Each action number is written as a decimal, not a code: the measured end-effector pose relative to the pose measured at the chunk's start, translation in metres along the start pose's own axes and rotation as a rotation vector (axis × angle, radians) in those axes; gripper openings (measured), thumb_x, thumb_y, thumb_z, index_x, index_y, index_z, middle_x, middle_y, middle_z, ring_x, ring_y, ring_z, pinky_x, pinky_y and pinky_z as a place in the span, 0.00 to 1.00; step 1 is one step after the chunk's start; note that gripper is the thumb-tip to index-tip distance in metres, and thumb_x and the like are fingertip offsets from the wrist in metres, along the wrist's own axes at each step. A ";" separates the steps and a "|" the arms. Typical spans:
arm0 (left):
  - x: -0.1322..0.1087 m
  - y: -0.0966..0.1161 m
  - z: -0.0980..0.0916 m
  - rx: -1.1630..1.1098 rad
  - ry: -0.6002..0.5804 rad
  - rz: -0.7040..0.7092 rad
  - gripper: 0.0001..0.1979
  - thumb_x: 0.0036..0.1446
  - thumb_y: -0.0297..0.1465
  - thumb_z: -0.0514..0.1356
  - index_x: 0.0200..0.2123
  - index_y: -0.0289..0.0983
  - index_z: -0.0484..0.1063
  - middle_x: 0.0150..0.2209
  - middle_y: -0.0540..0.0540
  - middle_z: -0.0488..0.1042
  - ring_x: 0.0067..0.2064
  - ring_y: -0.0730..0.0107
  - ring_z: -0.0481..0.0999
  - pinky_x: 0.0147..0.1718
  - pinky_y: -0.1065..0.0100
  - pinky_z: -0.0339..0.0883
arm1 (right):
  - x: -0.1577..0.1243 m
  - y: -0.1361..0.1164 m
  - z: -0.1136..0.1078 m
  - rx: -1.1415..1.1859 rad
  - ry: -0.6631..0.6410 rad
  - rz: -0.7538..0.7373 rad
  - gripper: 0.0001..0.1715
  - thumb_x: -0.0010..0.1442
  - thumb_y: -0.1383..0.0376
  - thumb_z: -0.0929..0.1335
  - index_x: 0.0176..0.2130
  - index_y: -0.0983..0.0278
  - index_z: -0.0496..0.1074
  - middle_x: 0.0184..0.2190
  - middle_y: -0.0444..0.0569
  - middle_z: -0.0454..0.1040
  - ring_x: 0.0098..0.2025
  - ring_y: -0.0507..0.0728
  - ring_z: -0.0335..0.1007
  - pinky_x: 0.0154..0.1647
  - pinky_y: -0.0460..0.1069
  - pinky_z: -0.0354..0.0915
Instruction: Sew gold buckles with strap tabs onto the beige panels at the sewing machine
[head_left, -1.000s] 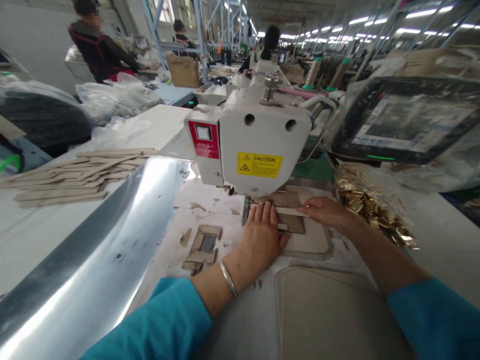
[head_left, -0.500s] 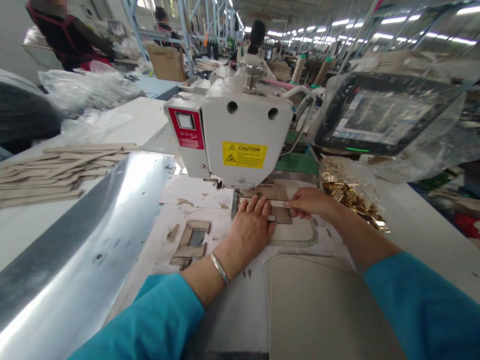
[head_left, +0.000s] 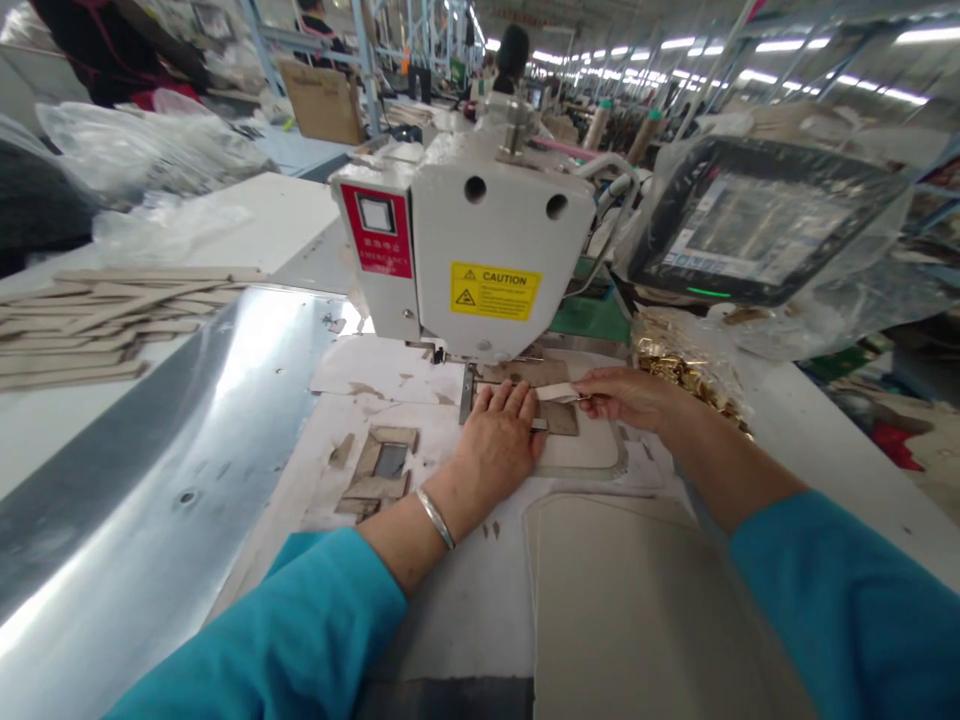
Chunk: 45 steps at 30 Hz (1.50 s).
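My left hand (head_left: pixel 501 435) lies flat, fingers stretched out, on a brown template (head_left: pixel 559 418) under the head of a white sewing machine (head_left: pixel 480 250). My right hand (head_left: pixel 626 392) pinches a pale strip (head_left: pixel 556 392) and holds it just above the template, beside my left fingertips. Beneath both lies a beige rounded piece (head_left: pixel 585 450) on the white machine bed. A larger beige panel (head_left: pixel 645 610) sits close to me, between my blue sleeves.
A stack of tan strips (head_left: pixel 112 320) lies at the left, past a shiny metal plate (head_left: pixel 165 440). Gold hardware in a bag (head_left: pixel 679 365) sits right of the machine under a plastic-wrapped screen (head_left: pixel 757 230). Cut-out frames (head_left: pixel 379 470) lie left of my hand. People work at the back.
My right hand has lifted the pale strip's end off the template and drawn it toward my left fingertips. My left hand has stayed flat. The camera has shifted slightly.
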<state>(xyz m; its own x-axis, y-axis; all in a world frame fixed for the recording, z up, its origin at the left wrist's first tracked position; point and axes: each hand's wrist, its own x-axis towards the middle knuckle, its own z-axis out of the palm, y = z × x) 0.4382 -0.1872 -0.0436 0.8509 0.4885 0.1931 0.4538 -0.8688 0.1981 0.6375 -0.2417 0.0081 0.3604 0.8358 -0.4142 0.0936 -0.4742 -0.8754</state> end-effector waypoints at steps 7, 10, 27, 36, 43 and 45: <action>0.000 0.000 -0.002 0.000 -0.004 0.001 0.27 0.67 0.37 0.50 0.64 0.28 0.58 0.66 0.37 0.59 0.67 0.48 0.57 0.64 0.48 0.49 | 0.007 0.009 -0.006 0.096 0.013 0.099 0.11 0.53 0.74 0.73 0.24 0.67 0.68 0.20 0.44 0.70 0.23 0.46 0.66 0.24 0.40 0.65; 0.000 0.000 -0.001 0.002 0.002 0.001 0.27 0.67 0.37 0.51 0.64 0.28 0.58 0.66 0.37 0.59 0.67 0.48 0.57 0.64 0.48 0.50 | 0.008 0.012 -0.006 0.098 0.014 0.064 0.13 0.51 0.71 0.75 0.24 0.67 0.68 0.19 0.43 0.69 0.21 0.46 0.64 0.22 0.39 0.62; -0.001 0.000 0.002 0.025 0.029 0.012 0.27 0.66 0.38 0.50 0.64 0.29 0.59 0.65 0.37 0.60 0.66 0.49 0.58 0.64 0.49 0.52 | 0.009 0.015 0.001 -0.023 0.147 0.066 0.18 0.50 0.70 0.77 0.21 0.66 0.65 0.15 0.41 0.67 0.18 0.46 0.63 0.21 0.41 0.63; 0.005 0.001 0.010 0.057 0.053 0.113 0.25 0.67 0.33 0.50 0.63 0.29 0.59 0.64 0.38 0.62 0.65 0.53 0.60 0.64 0.54 0.53 | 0.007 0.000 0.010 -0.307 0.136 0.238 0.16 0.59 0.70 0.71 0.23 0.65 0.63 0.13 0.42 0.68 0.13 0.46 0.60 0.14 0.41 0.58; 0.024 0.024 0.013 0.039 0.071 0.203 0.23 0.65 0.32 0.51 0.60 0.25 0.63 0.59 0.36 0.69 0.60 0.54 0.67 0.61 0.58 0.58 | 0.010 0.008 0.006 -0.182 0.121 0.233 0.12 0.60 0.71 0.68 0.27 0.65 0.63 0.14 0.42 0.69 0.12 0.46 0.60 0.14 0.40 0.58; 0.020 0.020 0.009 0.027 0.073 0.165 0.23 0.65 0.35 0.53 0.58 0.26 0.64 0.57 0.35 0.70 0.58 0.54 0.69 0.60 0.57 0.58 | 0.010 0.010 0.006 -0.180 0.112 0.222 0.12 0.60 0.71 0.68 0.27 0.64 0.62 0.14 0.42 0.69 0.13 0.46 0.61 0.14 0.40 0.57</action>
<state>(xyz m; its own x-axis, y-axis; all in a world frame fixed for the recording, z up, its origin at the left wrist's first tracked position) 0.4672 -0.1957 -0.0446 0.8933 0.3428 0.2905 0.3174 -0.9390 0.1321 0.6365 -0.2360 -0.0065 0.4900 0.6750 -0.5515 0.1606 -0.6918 -0.7040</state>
